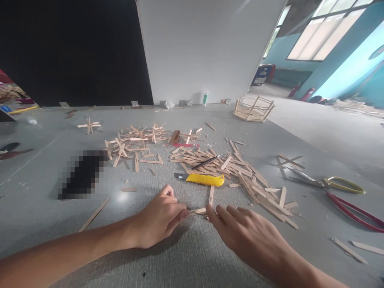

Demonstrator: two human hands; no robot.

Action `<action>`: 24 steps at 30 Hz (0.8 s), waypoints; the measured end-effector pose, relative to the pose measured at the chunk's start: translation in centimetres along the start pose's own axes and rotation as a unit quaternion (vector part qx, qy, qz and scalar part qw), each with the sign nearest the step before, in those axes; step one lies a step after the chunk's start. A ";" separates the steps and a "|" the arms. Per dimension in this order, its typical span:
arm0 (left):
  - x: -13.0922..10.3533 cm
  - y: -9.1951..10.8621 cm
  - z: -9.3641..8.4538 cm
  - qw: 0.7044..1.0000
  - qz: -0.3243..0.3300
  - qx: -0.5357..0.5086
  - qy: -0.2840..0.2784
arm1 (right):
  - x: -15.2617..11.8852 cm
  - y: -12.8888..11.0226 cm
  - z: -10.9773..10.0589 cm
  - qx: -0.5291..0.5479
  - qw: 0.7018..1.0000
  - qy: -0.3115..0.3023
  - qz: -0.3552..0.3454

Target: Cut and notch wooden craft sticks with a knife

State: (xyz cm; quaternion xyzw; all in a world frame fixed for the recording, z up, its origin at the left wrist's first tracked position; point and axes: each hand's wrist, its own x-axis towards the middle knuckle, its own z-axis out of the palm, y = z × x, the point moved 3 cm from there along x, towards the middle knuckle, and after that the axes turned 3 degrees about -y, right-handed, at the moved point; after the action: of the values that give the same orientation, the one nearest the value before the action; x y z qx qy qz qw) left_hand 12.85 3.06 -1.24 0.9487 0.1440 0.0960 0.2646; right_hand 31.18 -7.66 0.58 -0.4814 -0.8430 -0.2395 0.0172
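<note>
My left hand (163,219) is closed in a pinch on the left end of a small joined piece of wooden sticks (199,210) low in the centre. My right hand (244,230) lies palm down at the piece's right end, fingers close together and bent over it; its thumb is hidden. One stick of the piece (211,195) points away from me. Just beyond the hands lies a yellow utility knife (205,179), its head to the left. A dark pen (205,162) rests on the pile of loose wooden sticks (195,157) behind the knife.
Scissors with yellow and red handles (325,185) lie at the right. A stick frame (253,109) stands at the back right, a glue stick (205,98) by the white panel. More stick assemblies (120,150) and a blurred dark object (84,176) are on the left.
</note>
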 end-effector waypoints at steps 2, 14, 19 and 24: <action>-0.1 -0.1 0.2 1.000 -0.003 0.006 -0.006 | 0.2 0.0 -0.1 -0.006 1.000 -0.002 0.001; -0.1 -0.1 0.4 1.000 0.003 0.012 0.007 | 0.6 -0.2 0.2 -0.037 0.997 0.011 -0.060; -0.1 0.0 0.4 1.000 -0.005 0.000 0.003 | 0.4 -0.4 0.6 -0.050 0.996 0.013 -0.072; -0.1 0.0 0.4 1.000 -0.005 -0.010 -0.002 | 0.2 -0.4 0.8 -0.049 0.995 0.011 -0.083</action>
State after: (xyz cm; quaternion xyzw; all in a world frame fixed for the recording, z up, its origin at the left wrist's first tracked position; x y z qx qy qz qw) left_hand 12.83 2.80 -1.56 0.9455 0.1476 0.0946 0.2743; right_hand 30.88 -7.36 -0.25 -0.4074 -0.8669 -0.2868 -0.0171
